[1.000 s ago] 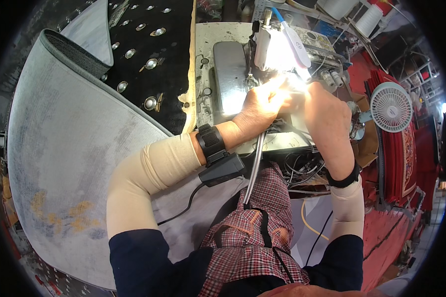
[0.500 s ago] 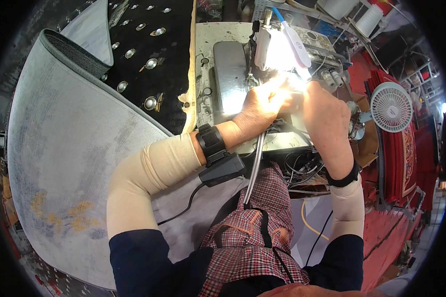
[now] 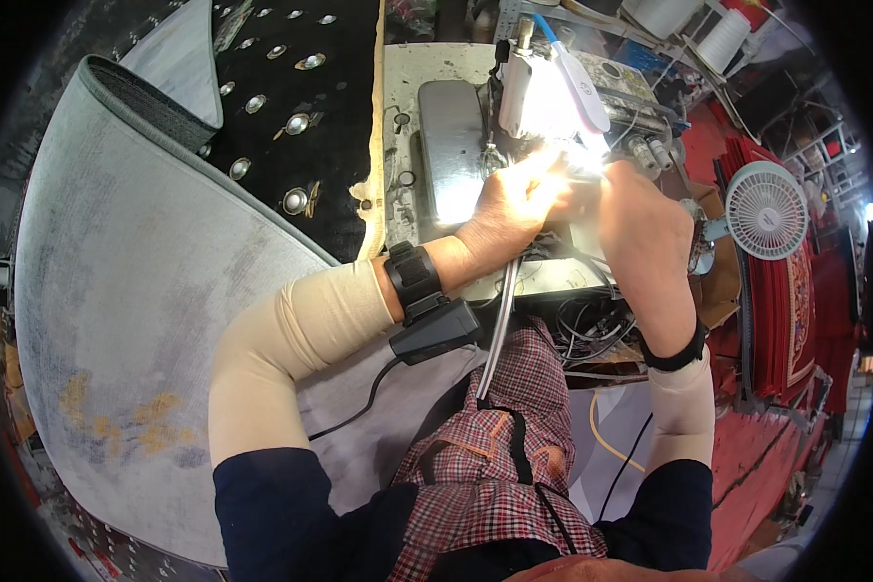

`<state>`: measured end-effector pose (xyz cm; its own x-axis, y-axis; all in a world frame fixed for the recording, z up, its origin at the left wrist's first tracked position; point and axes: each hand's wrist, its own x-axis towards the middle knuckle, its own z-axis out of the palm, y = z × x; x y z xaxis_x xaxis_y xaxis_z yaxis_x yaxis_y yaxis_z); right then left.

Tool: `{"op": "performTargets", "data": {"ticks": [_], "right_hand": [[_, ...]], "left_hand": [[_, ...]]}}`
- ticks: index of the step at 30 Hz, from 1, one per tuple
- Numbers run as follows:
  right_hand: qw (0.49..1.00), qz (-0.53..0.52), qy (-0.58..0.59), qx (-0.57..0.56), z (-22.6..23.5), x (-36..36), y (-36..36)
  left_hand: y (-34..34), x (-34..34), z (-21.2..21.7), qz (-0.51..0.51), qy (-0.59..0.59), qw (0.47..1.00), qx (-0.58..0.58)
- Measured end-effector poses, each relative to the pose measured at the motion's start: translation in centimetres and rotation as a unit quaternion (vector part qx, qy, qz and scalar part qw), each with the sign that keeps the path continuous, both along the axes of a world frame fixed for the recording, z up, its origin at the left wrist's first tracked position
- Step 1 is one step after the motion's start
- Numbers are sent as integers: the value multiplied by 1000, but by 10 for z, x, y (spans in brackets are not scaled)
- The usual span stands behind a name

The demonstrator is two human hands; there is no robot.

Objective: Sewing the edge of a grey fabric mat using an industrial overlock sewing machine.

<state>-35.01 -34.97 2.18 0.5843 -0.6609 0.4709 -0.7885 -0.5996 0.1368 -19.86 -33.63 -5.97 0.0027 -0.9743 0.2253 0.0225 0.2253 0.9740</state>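
Note:
Under the glaring white lamp (image 3: 580, 92), both my hands meet in front of a sewing machine's head (image 3: 517, 87). My left hand (image 3: 504, 215) has thumb and fingers pinched together, beside a grey flat cover plate (image 3: 449, 145). To its right, my right hand (image 3: 645, 228) is closed, knuckles up, fingertips pointing into the same bright spot. Glare washes out whatever the fingers hold. From beneath the left hand a narrow whitish strip (image 3: 501, 325) runs down to my checked apron (image 3: 485, 466).
A large grey mat with a bound edge (image 3: 165, 281) curls up at left, beside a black board with metal studs (image 3: 281, 145). At right stand a small fan (image 3: 766, 210) and stacked red rugs (image 3: 776, 320). Tangled cables (image 3: 587, 330) lie below the machine bed.
My right hand has shifted slightly to the right and its wrist has turned a little. My left hand stays in place.

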Motion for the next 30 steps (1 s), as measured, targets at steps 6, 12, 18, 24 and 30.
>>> {"op": "performTargets", "data": {"ticks": [6, 12, 18, 24, 30], "right_hand": [[1000, 31, 0, -3, 4, 4, 7], [999, 14, 40, -15, 2, 6, 2], [994, 22, 79, -68, 4, 11, 5], [995, 88, 33, -41, -3, 9, 3], [997, 56, -31, -34, -2, 0, 7]], "left_hand": [[0, 0, -1, 0, 7, 1000, 8], [-2, 0, -2, -3, 3, 1000, -1], [-4, 0, -6, -11, 20, 1000, -11], [-1, 0, -3, -14, 33, 999, -5], [0, 1, 0, -6, 2, 1000, -3]]}}
